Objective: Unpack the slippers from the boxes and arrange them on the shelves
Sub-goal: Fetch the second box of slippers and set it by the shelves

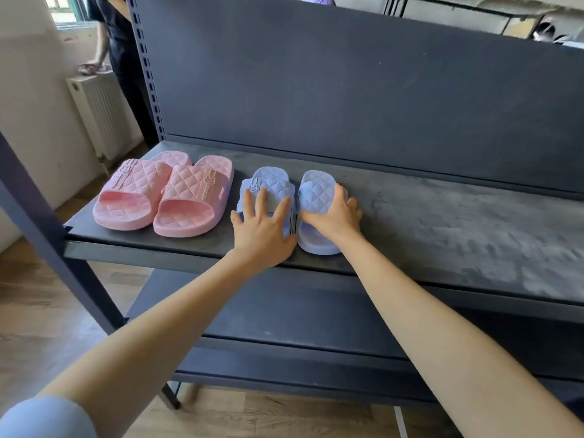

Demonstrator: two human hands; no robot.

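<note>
Reaching out over the dark shelf, both of the person's hands rest on a pair of blue slippers. This pair sits on the shelf, a bit left of its middle and close to its front edge, with the toes pointing to the back of the shelf. The left hand lies flat on the left blue slipper. Its fingers are straight and spread wide, and they press on the strap without wrapping round it. The right hand is on the right blue slipper. Its thumb is on one side of the strap and its fingers bend over the other side, so it holds the strap. The two hands are close together, each on its own slipper. The two blue slippers lie side by side with only a thin gap between them. Two pink slippers sit at the left end of the shelf, pushed up against each other. All four slippers have a bumpy diamond pattern. The shelf top looks dusty and grey toward its right end. A tall dark back panel stands up behind the shelf. A lower shelf sits under the shelf. Past the shelf's left end are a white radiator, another person in dark clothes, and a wooden floor.
</note>
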